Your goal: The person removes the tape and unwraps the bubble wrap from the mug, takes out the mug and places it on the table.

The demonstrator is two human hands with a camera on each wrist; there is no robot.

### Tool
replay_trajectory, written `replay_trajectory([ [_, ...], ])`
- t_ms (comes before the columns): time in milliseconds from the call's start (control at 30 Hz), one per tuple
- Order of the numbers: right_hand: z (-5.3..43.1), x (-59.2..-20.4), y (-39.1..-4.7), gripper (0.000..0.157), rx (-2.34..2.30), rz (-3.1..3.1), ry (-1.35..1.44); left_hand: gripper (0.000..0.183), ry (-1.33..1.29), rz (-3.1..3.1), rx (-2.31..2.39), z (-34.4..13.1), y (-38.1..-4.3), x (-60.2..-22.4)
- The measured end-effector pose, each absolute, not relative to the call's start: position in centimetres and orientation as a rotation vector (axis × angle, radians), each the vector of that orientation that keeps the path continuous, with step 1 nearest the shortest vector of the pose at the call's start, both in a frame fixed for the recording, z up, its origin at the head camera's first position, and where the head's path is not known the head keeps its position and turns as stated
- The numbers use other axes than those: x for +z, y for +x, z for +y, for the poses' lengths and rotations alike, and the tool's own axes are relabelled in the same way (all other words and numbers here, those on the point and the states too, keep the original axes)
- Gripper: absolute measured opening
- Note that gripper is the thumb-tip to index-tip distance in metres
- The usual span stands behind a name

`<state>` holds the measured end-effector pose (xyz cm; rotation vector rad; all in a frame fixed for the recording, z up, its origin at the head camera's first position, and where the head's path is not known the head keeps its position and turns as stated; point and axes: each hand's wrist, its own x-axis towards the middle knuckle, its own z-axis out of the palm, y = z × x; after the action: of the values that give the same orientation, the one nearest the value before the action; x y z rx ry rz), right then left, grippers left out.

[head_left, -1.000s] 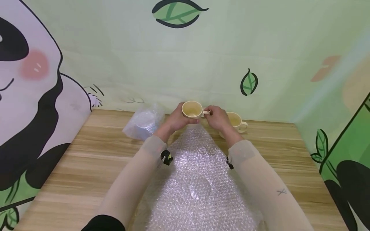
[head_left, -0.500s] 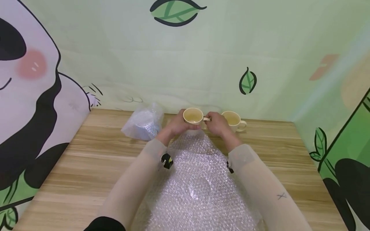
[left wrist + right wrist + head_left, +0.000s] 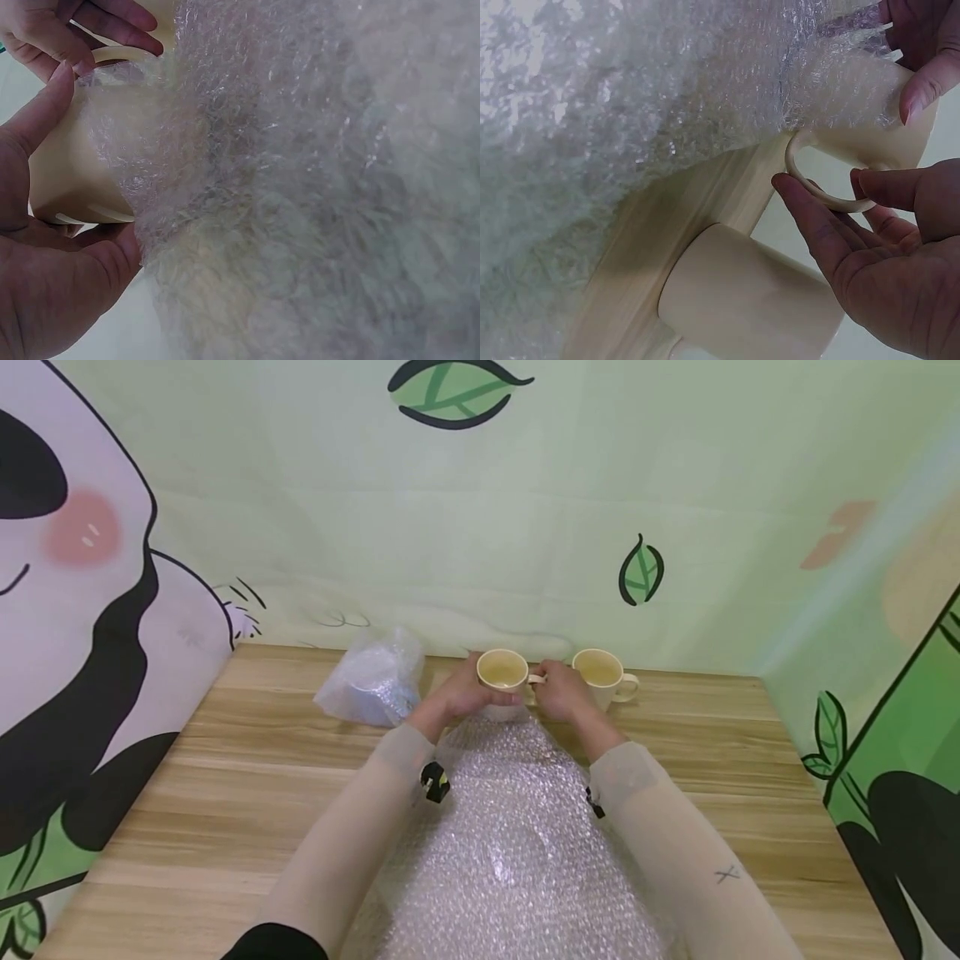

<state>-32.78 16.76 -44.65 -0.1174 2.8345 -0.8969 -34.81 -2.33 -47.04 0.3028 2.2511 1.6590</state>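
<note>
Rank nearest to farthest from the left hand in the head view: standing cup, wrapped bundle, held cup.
1. Held cup, gripped by the left hand
2. Wrapped bundle, left of that hand
3. Standing cup, right, past the right hand

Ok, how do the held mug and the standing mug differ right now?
The left hand grips the held mug while the right hand holds its handle; the standing mug rests on the wooden table, its handle free. Bubble wrap covers part of the held mug's side; the standing mug's visible sides are bare. Both are cream-yellow, upright and open at the top.
</note>
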Motion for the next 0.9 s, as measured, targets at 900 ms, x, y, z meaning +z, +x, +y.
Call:
replay_trajectory([
  [900,16.4,-45.1,-33.0,0.034,-0.847,2.862,-0.131,0.082,0.373,2.24,1.662,-2.3,-35.9,-47.7],
])
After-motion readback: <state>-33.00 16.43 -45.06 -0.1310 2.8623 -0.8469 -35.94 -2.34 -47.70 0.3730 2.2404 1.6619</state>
